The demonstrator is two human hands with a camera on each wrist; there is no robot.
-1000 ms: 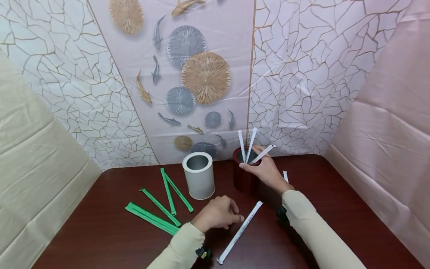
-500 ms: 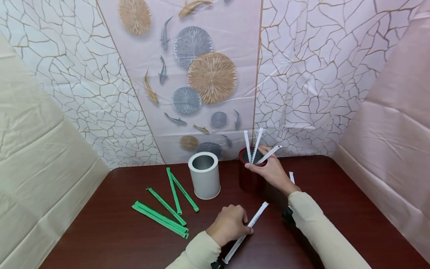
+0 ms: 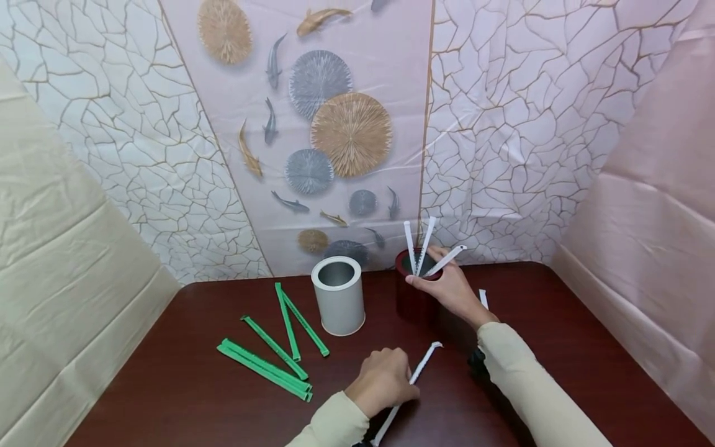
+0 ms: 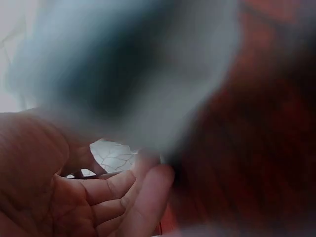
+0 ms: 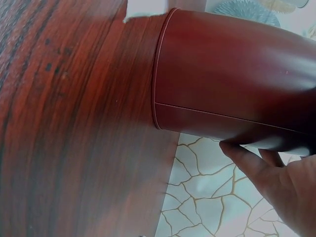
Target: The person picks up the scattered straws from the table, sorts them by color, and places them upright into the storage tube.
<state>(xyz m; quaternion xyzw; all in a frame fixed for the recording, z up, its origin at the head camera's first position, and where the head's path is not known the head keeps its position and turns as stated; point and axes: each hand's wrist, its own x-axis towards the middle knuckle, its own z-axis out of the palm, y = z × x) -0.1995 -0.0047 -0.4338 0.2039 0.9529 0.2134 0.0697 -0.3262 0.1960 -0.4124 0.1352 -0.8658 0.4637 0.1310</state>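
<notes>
My left hand (image 3: 382,382) pinches a slim white stick packet (image 3: 427,358) near its middle, low over the table, with the packet slanting away to the upper right. In the left wrist view a large blurred pale shape (image 4: 207,64) fills the top, and the fingers (image 4: 148,195) are bent below it. Thumb in front and fingers behind, my right hand (image 3: 455,288) grips the dark red canister (image 3: 410,301) by its upper part. Several white stick packets (image 3: 427,242) stand fanned out in that canister. The right wrist view shows the canister's smooth side (image 5: 227,74).
A pale grey canister (image 3: 339,307) with a white rim stands left of the red one. Several green stick packets (image 3: 268,369) lie at the left on the dark wood table (image 3: 167,385). Another white packet (image 3: 483,299) shows behind the right wrist. Patterned cloth (image 3: 503,186) hangs behind.
My left hand has moved right onto the loose white packet and taken hold of it; the packet now looks narrower, turned on edge. The right hand stays on the red canister. The head view has shifted slightly.
</notes>
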